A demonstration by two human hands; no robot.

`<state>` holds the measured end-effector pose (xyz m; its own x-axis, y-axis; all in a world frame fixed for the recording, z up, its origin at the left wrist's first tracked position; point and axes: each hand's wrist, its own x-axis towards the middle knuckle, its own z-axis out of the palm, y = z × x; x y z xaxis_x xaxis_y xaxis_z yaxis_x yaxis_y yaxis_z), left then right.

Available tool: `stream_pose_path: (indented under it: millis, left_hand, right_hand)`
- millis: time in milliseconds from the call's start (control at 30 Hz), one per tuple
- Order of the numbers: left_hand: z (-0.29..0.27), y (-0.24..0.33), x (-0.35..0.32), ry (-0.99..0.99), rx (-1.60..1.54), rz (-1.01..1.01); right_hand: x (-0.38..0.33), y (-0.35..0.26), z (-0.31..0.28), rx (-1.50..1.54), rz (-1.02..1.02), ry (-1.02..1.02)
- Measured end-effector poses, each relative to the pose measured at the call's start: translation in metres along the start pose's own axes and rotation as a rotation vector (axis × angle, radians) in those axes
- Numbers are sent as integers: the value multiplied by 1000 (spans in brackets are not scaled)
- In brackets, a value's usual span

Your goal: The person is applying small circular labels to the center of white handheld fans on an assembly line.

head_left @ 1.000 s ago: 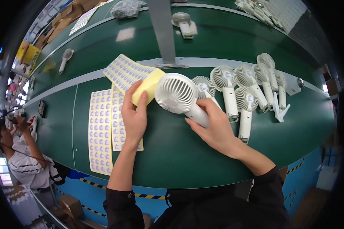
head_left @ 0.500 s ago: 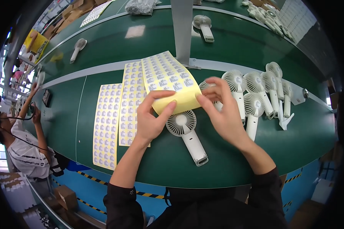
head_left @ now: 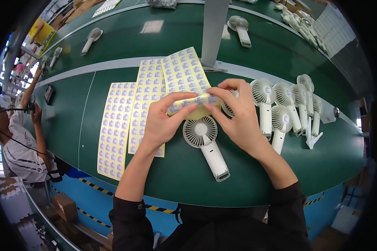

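A yellow sheet of small labels (head_left: 185,75) is bent over at its near edge, and both hands grip that fold. My left hand (head_left: 161,121) holds the fold from the left with thumb on top. My right hand (head_left: 238,119) pinches it from the right, fingertips at a label. Just below the hands a white hand-held fan (head_left: 205,144) lies flat on the green table (head_left: 255,184), grille up, handle pointing toward me.
Two more label sheets (head_left: 115,127) lie flat to the left. Several white fans (head_left: 287,111) are lined up at the right. A grey post (head_left: 213,29) stands behind, with other fans (head_left: 238,27) beyond it. A person (head_left: 19,142) stands at the far left.
The fan my right hand held a second ago now lies on the table. Both hands have taken up the label sheet and folded its near edge over.
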<state>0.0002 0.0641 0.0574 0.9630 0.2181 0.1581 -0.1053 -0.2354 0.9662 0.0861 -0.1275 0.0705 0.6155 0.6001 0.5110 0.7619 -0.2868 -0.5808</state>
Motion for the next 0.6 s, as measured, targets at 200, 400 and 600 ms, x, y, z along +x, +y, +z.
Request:
stream_pose_path:
  millis: [200,400,600]
  left_hand:
    - [1,-3,-2,-22,36,71]
    - [5,-12,5,72,-61,37]
    - [6,-35,6,-125,193,58]
  right_hand:
    - [2,-1,5,-169,-252,113]
    - [0,-9,0,203,-93,104]
    - [-3,3,4,453,251,-495]
